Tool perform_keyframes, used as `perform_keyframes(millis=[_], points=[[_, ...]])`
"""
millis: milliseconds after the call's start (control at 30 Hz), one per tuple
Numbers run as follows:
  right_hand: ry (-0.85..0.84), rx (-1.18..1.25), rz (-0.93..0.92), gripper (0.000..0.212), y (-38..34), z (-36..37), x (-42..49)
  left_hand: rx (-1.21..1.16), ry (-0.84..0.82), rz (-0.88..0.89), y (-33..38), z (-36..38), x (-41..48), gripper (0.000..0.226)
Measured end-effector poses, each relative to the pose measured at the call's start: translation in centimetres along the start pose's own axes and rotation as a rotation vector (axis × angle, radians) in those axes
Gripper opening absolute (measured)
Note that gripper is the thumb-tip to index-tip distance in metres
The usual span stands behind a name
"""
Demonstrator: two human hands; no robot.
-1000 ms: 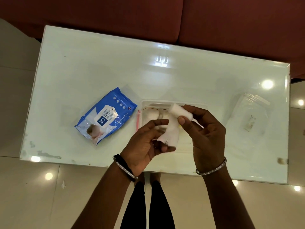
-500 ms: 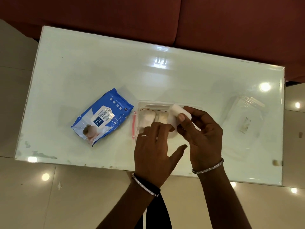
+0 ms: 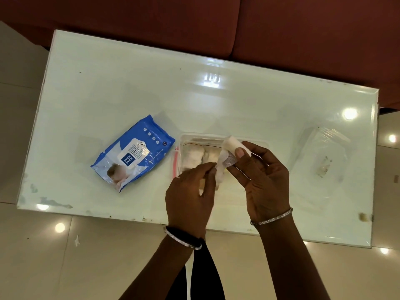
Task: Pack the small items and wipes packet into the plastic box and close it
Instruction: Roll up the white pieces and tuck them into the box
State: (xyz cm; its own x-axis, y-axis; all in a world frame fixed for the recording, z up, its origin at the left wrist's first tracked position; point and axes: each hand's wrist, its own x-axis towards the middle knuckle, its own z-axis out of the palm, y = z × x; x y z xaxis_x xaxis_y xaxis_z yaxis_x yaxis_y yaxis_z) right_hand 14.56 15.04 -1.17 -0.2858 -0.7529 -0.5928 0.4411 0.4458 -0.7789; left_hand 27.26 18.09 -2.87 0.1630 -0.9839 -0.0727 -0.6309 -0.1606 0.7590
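Wipes in their blue plastic packet (image 3: 133, 153) lay left of the clear plastic box (image 3: 224, 161). My left hand (image 3: 190, 195) had returned to pinch the white gauze roll's (image 3: 227, 156) tail; my right hand (image 3: 263, 176) gripped it above the box, unpacked.

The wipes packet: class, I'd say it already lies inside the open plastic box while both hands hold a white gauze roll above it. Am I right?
Not quite. The head view shows the wipes packet lying on the table, left of the plastic box, not inside. Both the left hand and the right hand do hold the white gauze roll above it.
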Motion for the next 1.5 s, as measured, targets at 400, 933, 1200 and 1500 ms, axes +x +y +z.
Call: perform_keyframes(millis=[400,933,1200,1500], points=[[-0.057,-0.034,0.003,0.031,0.4,-0.7,1.1,-1.028,-0.287,-0.884,-1.9,-1.0,0.8,0.036],[-0.287,-0.183,-0.039,0.041,1.3,-1.1,1.2,-0.842,-0.594,-0.558,-1.0,-1.0,5.5,0.044],[-0.338,-0.387,-0.085,0.049,1.6,-2.0,1.4,-0.857,-0.568,-0.621,-2.7,-0.8,4.4,0.039],[-0.314,-0.320,0.104,0.048,1.5,-2.5,1.1,-0.852,-0.503,-0.645,-2.7,-0.7,3.7,0.045]])
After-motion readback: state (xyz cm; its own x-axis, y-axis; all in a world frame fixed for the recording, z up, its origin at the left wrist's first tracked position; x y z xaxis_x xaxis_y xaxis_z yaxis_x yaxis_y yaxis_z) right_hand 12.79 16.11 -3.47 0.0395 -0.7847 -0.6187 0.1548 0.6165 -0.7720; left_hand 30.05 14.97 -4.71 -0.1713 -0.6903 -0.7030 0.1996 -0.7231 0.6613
